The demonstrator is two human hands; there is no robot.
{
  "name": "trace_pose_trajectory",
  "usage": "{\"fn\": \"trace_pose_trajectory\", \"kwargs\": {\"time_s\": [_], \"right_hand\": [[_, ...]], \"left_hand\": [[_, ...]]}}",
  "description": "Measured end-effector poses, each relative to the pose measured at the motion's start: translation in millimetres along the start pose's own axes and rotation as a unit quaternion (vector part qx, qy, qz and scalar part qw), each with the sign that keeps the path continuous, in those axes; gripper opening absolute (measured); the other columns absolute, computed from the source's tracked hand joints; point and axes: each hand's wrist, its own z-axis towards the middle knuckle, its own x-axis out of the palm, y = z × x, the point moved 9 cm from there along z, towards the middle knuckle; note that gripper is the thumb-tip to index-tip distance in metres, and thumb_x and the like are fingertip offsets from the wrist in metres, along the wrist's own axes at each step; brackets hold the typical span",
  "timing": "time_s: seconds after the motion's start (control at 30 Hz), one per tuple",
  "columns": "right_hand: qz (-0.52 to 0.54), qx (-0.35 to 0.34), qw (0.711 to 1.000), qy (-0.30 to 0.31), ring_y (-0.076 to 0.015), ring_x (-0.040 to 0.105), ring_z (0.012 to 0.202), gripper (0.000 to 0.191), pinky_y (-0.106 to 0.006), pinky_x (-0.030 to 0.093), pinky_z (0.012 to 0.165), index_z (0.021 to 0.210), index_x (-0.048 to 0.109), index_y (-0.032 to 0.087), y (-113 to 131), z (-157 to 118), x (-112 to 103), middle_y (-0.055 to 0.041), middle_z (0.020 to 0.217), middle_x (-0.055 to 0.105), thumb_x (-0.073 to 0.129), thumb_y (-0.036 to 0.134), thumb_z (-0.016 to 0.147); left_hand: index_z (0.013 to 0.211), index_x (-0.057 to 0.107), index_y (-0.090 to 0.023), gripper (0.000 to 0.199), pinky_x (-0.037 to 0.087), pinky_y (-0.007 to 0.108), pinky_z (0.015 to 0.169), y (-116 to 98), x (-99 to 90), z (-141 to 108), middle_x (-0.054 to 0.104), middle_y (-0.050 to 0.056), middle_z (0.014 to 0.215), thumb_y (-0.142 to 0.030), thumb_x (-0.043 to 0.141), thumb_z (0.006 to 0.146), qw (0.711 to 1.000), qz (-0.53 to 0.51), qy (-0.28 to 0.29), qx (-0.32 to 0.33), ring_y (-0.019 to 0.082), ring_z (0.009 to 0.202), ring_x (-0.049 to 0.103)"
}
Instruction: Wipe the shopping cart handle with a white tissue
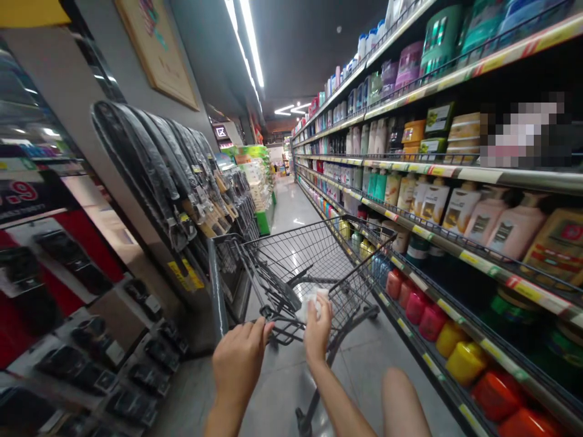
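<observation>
My left hand (239, 358) rests on the handle (277, 315) of a wire shopping cart (314, 267), fingers curled down over the bar at its left end. My right hand (317, 331) sits just beside it on the same bar, closed around a crumpled white paper (312, 302) that pokes up above my fingers. The cart stands on the shiny grey floor (291, 209) of a shop aisle, angled a little toward the right. Its basket looks bare apart from the folded child seat at the back.

Close on the right runs a long shelf (455, 243) of bottles: pale pink and cream ones (496, 221) at cart height, red and yellow jars (464, 358) on the lowest row near the cart's wheels. On the left, dark belts (155, 170) hang in a row on a rack, touching one another, with small black boxed goods (91, 358) displayed below them. A green display stand (257, 182) sits farther down the aisle.
</observation>
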Motion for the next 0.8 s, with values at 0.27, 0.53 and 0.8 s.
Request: {"fn": "trace_pose_trajectory", "kwargs": {"time_s": [0.27, 0.53, 0.8], "right_hand": [[0.061, -0.044, 0.991, 0.110, -0.0226, 0.042, 0.132, 0.039, -0.038, 0.039, 0.105, 0.129, 0.054, 0.020, 8.2, -67.2, 11.5, -0.0114, 0.144, 0.043, 0.040, 0.029, 0.094], [-0.014, -0.195, 0.979, 0.057, -0.0248, 0.054, 0.120, 0.032, -0.036, 0.050, 0.093, 0.119, 0.064, 0.021, -13.7, -80.5, -3.7, -0.0143, 0.131, 0.054, 0.045, 0.023, 0.093], [-0.067, -0.149, 0.986, -0.014, -0.0282, 0.069, 0.080, 0.039, -0.036, 0.056, 0.067, 0.074, 0.073, 0.018, -127.1, -45.3, -52.8, -0.0141, 0.085, 0.071, 0.060, 0.055, 0.076]], "left_hand": [[0.074, 0.065, -0.021, 0.030, 0.031, 0.029, 0.058, -12.6, 1.7, 3.2, 0.059, -0.001, 0.055, -0.035, 0.047, 0.091, 1.000, -0.001, -0.007, -0.030, 0.017, 0.056, 0.055], [0.073, 0.064, -0.022, 0.026, 0.031, 0.030, 0.061, -17.2, 1.0, -1.0, 0.060, -0.002, 0.059, -0.031, 0.047, 0.091, 0.997, -0.038, 0.005, -0.066, 0.017, 0.059, 0.055], [0.075, 0.063, -0.023, 0.024, 0.032, 0.031, 0.063, -18.7, 2.9, -6.7, 0.058, -0.003, 0.059, -0.027, 0.046, 0.092, 0.995, -0.042, -0.017, -0.084, 0.016, 0.059, 0.054]]}}
